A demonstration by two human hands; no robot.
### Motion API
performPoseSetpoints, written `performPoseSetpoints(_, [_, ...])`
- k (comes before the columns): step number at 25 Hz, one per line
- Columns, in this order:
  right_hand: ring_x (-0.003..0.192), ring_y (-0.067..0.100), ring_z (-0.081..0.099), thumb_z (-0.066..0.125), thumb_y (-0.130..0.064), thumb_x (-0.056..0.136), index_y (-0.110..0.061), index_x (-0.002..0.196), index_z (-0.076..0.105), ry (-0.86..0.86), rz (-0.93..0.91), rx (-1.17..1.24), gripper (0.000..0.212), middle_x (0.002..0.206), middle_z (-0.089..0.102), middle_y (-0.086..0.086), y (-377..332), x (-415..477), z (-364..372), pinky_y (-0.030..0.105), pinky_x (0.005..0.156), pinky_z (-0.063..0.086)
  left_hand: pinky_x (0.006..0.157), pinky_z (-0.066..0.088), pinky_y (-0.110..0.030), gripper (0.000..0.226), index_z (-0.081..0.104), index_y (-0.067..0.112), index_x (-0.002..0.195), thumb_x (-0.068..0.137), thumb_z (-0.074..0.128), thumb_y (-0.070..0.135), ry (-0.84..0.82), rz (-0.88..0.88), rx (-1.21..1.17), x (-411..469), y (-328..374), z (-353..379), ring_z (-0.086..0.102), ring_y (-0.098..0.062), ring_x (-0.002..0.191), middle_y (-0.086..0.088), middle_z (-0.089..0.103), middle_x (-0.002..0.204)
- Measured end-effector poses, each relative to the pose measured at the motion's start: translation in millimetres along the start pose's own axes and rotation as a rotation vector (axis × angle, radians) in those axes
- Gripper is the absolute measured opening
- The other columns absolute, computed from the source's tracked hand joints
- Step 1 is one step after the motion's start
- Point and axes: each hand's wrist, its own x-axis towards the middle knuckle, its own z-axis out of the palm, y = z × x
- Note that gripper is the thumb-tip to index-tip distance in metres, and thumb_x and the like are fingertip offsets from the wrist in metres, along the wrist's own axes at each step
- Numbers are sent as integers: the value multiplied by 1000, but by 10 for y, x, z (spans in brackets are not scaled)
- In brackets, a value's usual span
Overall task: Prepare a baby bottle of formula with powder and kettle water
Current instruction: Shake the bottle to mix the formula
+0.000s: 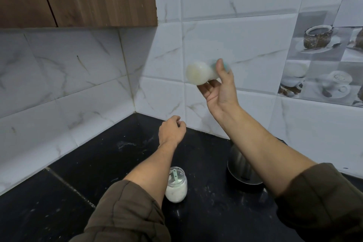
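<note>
Right hand (218,86) raised before the wall tiles, fingers clamped round the baby bottle (202,72), held sideways and motion-blurred; I judge this the shaking step. Contents look milky. To do it well I'd keep the cap end pinned under the fingers and swing from the wrist, clear of the tiles.

Left hand (171,130) hangs loosely curled over the black counter (102,163) near its back corner, holding nothing. Powder jar (176,184), green scoop inside, stands toward the counter's front edge beside my left forearm.

Kettle (242,167) mostly hidden behind the right forearm. Bottle's teat and teal collar too blurred to read; seal uncertain.
</note>
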Motion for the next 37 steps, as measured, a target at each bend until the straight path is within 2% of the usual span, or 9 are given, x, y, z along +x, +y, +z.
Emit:
performPoseSetpoints(2, [95,28,75,74,-38,94,-19,149,44,-27,-11,-35,65,138,62,18,-15,9,-18,38,76,62,102,51,-38,43,63,18,139,100,51,31,6,-2,2,23,-5,-31,65,-27,119,-3,73,124])
performPoseSetpoints(6, [94,27,76,72,-30,92,-29,155,38,-308,-13,-365,71,125,66,11,-49,-113,-13,40,72,61,101,51,-38,42,62,18,140,101,52,30,0,2,1,29,28,-37,65,-26,119,-2,72,125])
performPoseSetpoints(12, [93,28,76,74,-35,97,-17,147,45,85,-70,71,61,141,61,18,-115,85,42,38,75,62,100,51,-38,42,64,20,137,99,50,31,5,-13,5,24,6,-10,65,-28,118,-3,74,122])
performPoseSetpoints(17, [94,29,76,73,-32,95,-26,152,42,-245,-17,-370,65,132,65,17,-91,-58,-23,41,72,62,100,51,-38,42,63,20,139,100,52,31,0,-2,-1,30,27,0,65,-28,119,-4,73,125])
performPoseSetpoints(22, [91,27,77,75,-38,93,-15,145,48,43,-52,31,63,142,61,20,-113,63,21,37,74,62,99,50,-38,42,64,20,138,100,49,30,8,3,-7,10,48,3,65,-29,119,-5,73,124])
performPoseSetpoints(27, [91,25,74,69,-35,96,-20,143,49,-224,11,-311,54,115,70,7,-78,-85,29,38,70,61,99,52,-38,42,64,21,138,100,50,31,0,-11,-1,42,20,-3,65,-28,117,-4,74,122])
performPoseSetpoints(32, [88,25,78,73,-38,96,-15,147,46,41,2,10,62,135,63,17,-107,43,32,35,73,62,100,51,-38,42,63,19,138,100,51,30,6,6,-4,42,35,-19,66,-28,117,-4,74,122])
performPoseSetpoints(34, [91,26,76,72,-39,96,-15,147,45,-5,9,-71,63,131,63,15,-102,15,18,37,74,62,100,51,-38,42,63,19,138,100,52,30,9,4,2,49,16,-21,65,-28,118,-4,74,123])
performPoseSetpoints(37, [93,25,74,69,-36,97,-18,149,45,-211,24,-306,60,117,69,7,-55,-122,65,39,72,61,102,51,-39,42,62,19,139,101,52,32,4,7,10,76,2,-8,65,-28,120,-4,72,127])
